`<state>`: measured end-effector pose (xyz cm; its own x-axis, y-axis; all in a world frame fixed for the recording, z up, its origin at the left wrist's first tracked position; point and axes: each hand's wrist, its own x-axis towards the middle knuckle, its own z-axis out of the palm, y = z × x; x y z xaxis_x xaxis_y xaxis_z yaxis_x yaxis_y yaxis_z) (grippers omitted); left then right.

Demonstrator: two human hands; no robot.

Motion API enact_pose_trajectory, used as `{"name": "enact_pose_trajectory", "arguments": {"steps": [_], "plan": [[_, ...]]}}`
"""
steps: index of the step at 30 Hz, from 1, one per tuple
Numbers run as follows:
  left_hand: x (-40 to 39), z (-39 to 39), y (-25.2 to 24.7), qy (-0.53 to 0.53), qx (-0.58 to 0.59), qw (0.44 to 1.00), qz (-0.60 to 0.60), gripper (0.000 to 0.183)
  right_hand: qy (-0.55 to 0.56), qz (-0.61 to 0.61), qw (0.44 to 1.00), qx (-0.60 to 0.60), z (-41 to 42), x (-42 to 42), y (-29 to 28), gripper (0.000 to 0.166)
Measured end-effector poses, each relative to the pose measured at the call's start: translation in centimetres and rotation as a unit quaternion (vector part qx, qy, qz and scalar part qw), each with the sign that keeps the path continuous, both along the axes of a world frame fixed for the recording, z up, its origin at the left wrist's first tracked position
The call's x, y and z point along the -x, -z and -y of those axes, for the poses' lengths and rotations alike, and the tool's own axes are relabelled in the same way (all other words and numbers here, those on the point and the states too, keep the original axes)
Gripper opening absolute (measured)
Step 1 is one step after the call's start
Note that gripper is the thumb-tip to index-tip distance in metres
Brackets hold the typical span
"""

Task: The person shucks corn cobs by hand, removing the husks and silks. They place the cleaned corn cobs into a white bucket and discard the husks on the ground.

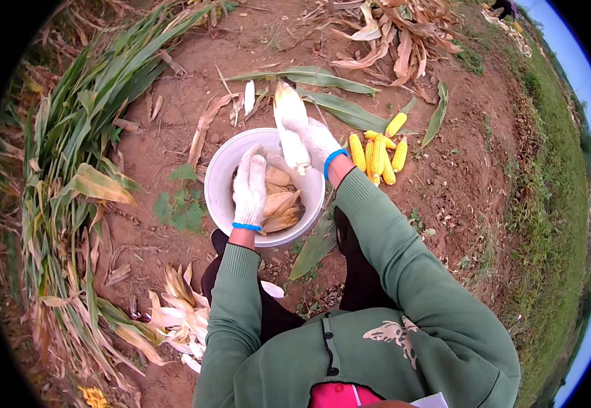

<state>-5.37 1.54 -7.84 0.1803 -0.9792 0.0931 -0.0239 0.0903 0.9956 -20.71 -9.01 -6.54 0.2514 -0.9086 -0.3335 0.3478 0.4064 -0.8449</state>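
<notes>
My right hand, in a white knitted glove with a blue cuff, grips an ear of corn in pale husk. The ear is tilted above the far right rim of a white plastic bucket. Over the bucket's left part is my left hand, gloved the same way, its fingers extended and nothing visible in them. Tan, husk-covered ears of corn lie inside the bucket, partly hidden by my left hand.
Several bare yellow corn cobs are heaped on the reddish soil to the right. Stripped husks lie at lower left. Cut green corn stalks line the left side, and dry leaves are piled at the back. Grass borders the right.
</notes>
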Motion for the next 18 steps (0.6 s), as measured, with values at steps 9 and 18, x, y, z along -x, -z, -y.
{"name": "enact_pose_trajectory", "arguments": {"steps": [9, 18], "plan": [[-2.0, 0.6, 0.1, 0.047, -0.091, 0.957, -0.273, 0.056, -0.164, 0.030, 0.985, -0.045, -4.3, -3.4, -1.7, 0.040], [-1.4, 0.8, -1.1, -0.065, -0.103, 0.951, -0.284, 0.054, -0.160, -0.072, 0.984, -0.011, -4.0, -4.5, 1.7, 0.051]]}}
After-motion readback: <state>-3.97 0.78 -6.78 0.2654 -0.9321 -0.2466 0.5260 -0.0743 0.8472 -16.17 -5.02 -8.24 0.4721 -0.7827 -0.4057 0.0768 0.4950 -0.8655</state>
